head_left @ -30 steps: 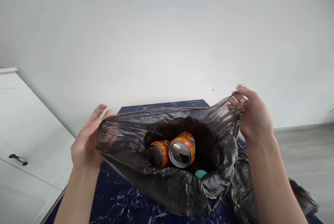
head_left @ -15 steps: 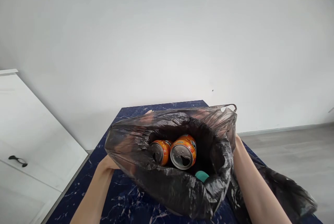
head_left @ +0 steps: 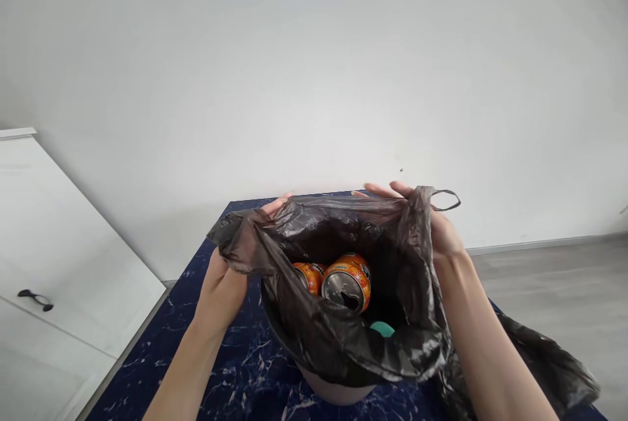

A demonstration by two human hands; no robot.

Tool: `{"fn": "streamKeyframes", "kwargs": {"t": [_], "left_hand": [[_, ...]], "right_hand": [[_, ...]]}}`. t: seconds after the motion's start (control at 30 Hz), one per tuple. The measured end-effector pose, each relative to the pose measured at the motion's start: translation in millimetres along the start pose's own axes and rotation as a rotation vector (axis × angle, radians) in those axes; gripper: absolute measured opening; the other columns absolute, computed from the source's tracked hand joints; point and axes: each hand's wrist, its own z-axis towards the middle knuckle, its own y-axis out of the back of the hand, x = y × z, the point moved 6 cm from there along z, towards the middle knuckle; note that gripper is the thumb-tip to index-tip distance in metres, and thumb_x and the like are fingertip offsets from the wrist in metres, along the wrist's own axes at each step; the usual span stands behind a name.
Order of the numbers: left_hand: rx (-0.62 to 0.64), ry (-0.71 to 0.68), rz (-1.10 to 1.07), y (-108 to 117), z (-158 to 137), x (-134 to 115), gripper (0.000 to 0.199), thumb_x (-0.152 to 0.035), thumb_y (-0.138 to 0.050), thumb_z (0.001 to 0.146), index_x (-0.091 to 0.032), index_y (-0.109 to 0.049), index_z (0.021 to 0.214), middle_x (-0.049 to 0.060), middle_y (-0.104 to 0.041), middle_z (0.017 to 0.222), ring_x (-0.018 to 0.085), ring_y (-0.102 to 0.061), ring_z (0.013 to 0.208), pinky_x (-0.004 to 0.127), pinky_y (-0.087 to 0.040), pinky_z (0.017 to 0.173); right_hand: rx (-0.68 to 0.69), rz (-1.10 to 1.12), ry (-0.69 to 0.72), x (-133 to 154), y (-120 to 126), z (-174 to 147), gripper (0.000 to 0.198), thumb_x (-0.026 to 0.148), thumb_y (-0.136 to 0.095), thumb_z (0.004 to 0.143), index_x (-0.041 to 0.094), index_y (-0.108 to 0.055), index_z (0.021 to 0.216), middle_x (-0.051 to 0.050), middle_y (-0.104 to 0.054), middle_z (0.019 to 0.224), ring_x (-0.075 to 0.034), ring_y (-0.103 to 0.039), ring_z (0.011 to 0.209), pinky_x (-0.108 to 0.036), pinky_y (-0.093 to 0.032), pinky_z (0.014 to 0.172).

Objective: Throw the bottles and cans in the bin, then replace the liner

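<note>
A black plastic bag (head_left: pixel 343 342) lines a small pinkish bin (head_left: pixel 338 393) on a dark blue marbled table (head_left: pixel 230 369). Inside lie two orange drink cans (head_left: pixel 346 280), one larger in front and one (head_left: pixel 309 275) behind it, plus a teal object (head_left: pixel 383 328). My left hand (head_left: pixel 226 284) grips the bag's left rim, fingers reaching over its far edge. My right hand (head_left: pixel 432 225) holds the right rim lifted, a thin handle loop (head_left: pixel 447 200) sticking out beside it. The bag's mouth stays open between both hands.
A white cabinet (head_left: pixel 53 264) with a dark handle (head_left: pixel 34 299) stands at the left. A plain white wall rises behind the table. Grey floor (head_left: pixel 554 284) lies to the right. Loose black plastic (head_left: pixel 544 362) trails off the table's right side.
Both hands moved from under the bag's sides up to its rim and pulled the plastic upward and inward. The bin's lower edge now shows beneath the bag.
</note>
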Motion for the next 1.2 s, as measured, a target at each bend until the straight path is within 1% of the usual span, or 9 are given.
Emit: {"fn": "streamKeyframes", "kwargs": {"t": [0.2,0.37,0.47,0.63,0.73,0.87,1.0,1.1,1.2], "left_hand": [[0.028,-0.207,0.104,-5.4,-9.8,-9.5,0.036,-0.050,-0.074,0.099,-0.024,-0.082,0.123,0.007,-0.074,0.144,0.033,-0.055,0.151,0.039,-0.052,0.121],[-0.062,-0.100,-0.048,0.8,-3.0,-8.5,0.029,-0.037,-0.057,0.108,-0.024,-0.081,0.117,0.005,-0.073,0.145,0.026,-0.061,0.145,0.035,-0.056,0.116],[-0.162,0.020,-0.183,5.5,0.7,-3.4,0.031,-0.031,-0.049,0.110,-0.025,-0.079,0.107,0.004,-0.075,0.140,0.023,-0.069,0.135,0.034,-0.062,0.106],[-0.293,0.139,-0.409,5.0,0.7,1.6,0.034,-0.022,-0.040,0.113,-0.021,-0.069,0.096,0.004,-0.077,0.097,0.018,-0.079,0.102,0.030,-0.065,0.095],[-0.192,0.142,-0.552,-2.7,1.0,-1.0,0.037,-0.015,-0.032,0.114,-0.021,-0.057,0.086,-0.005,-0.052,0.065,0.010,-0.066,0.063,0.027,-0.064,0.088],[-0.076,0.136,-0.637,-4.1,1.1,-1.9,0.031,-0.010,-0.033,0.110,-0.021,-0.051,0.087,-0.008,-0.038,0.062,0.007,-0.047,0.047,0.021,-0.059,0.069],[-0.027,0.033,-0.558,2.9,2.0,-1.7,0.010,-0.027,-0.053,0.098,-0.021,-0.061,0.099,0.000,-0.063,0.077,0.015,-0.070,0.073,0.030,-0.063,0.090],[0.072,-0.063,-0.311,4.9,3.4,-3.0,0.060,-0.058,-0.065,0.083,-0.017,-0.069,0.127,0.017,-0.073,0.134,0.032,-0.064,0.138,0.041,-0.053,0.118],[0.227,0.011,0.014,3.3,6.2,5.9,0.076,-0.067,-0.079,0.074,-0.025,-0.072,0.137,0.014,-0.058,0.161,0.037,-0.043,0.159,0.047,-0.048,0.123]], "right_hand": [[-0.107,0.188,0.086,-6.8,17.0,11.0,0.023,0.052,-0.085,0.088,0.034,-0.079,0.100,0.004,-0.081,0.120,-0.026,-0.071,0.131,-0.050,-0.052,0.119],[-0.174,0.271,0.144,-4.4,25.4,18.8,0.022,0.041,-0.089,0.083,0.030,-0.070,0.086,0.006,-0.076,0.090,-0.019,-0.075,0.117,-0.040,-0.057,0.113],[-0.179,0.357,0.121,-4.4,25.5,19.2,0.025,0.027,-0.089,0.081,0.029,-0.065,0.086,0.010,-0.060,0.066,-0.013,-0.076,0.093,-0.033,-0.058,0.109],[-0.109,0.556,0.115,0.1,24.4,16.4,0.032,0.010,-0.086,0.081,0.026,-0.059,0.086,0.015,-0.037,0.056,-0.005,-0.044,0.048,-0.018,-0.061,0.081],[-0.079,0.592,0.120,2.3,29.8,15.0,0.031,0.012,-0.086,0.080,0.024,-0.057,0.085,0.013,-0.035,0.060,-0.005,-0.038,0.048,-0.011,-0.052,0.058],[-0.088,0.532,0.143,-1.0,43.8,15.6,0.028,0.030,-0.085,0.081,0.026,-0.060,0.091,0.009,-0.041,0.066,-0.009,-0.042,0.053,-0.018,-0.049,0.050],[-0.205,0.396,0.103,-26.6,64.6,19.0,0.040,0.058,-0.077,0.084,0.029,-0.069,0.110,0.003,-0.065,0.085,-0.015,-0.066,0.075,-0.031,-0.063,0.073],[-0.230,0.170,0.006,-55.9,74.8,16.6,0.052,0.073,-0.071,0.084,0.031,-0.074,0.114,-0.003,-0.077,0.103,-0.022,-0.075,0.094,-0.042,-0.066,0.085],[-0.181,-0.081,-0.067,-76.2,74.7,5.0,0.044,0.067,-0.084,0.074,0.030,-0.078,0.096,-0.006,-0.080,0.096,-0.030,-0.078,0.093,-0.046,-0.066,0.077]]}}
